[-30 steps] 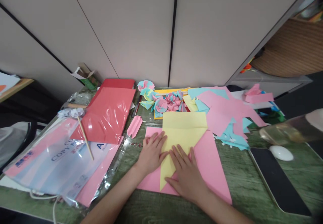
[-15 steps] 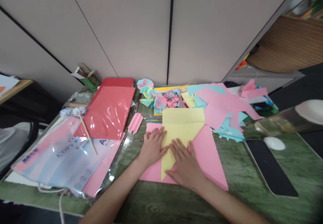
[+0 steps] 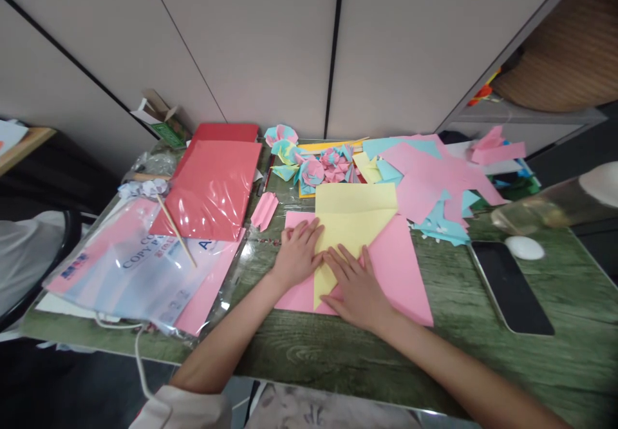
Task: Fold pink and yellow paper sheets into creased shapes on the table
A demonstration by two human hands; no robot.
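A yellow sheet of paper (image 3: 356, 213) lies in front of me, its right side folded over on a slant so that it narrows to a point at the bottom. Beneath it is a pink sheet (image 3: 403, 268) on the green table. My left hand (image 3: 298, 253) rests on the yellow paper's left edge with its fingers stretched out. Flat on the folded part, my right hand (image 3: 355, 287) has its fingers spread and presses the paper down. The palms hide the lower part of the yellow sheet.
Folded paper flowers (image 3: 322, 168) and pink scraps (image 3: 425, 178) lie at the back. To the left are a red folder (image 3: 212, 187), a wooden stick (image 3: 177, 232) and a plastic copy-paper bag (image 3: 130, 268). A phone (image 3: 512, 287) and a white mouse (image 3: 525, 247) lie right, near a clear bottle (image 3: 535, 210).
The camera view has shifted, so the table appears higher and its front edge shows. Both hands stay on the yellow paper, with hardly any movement.
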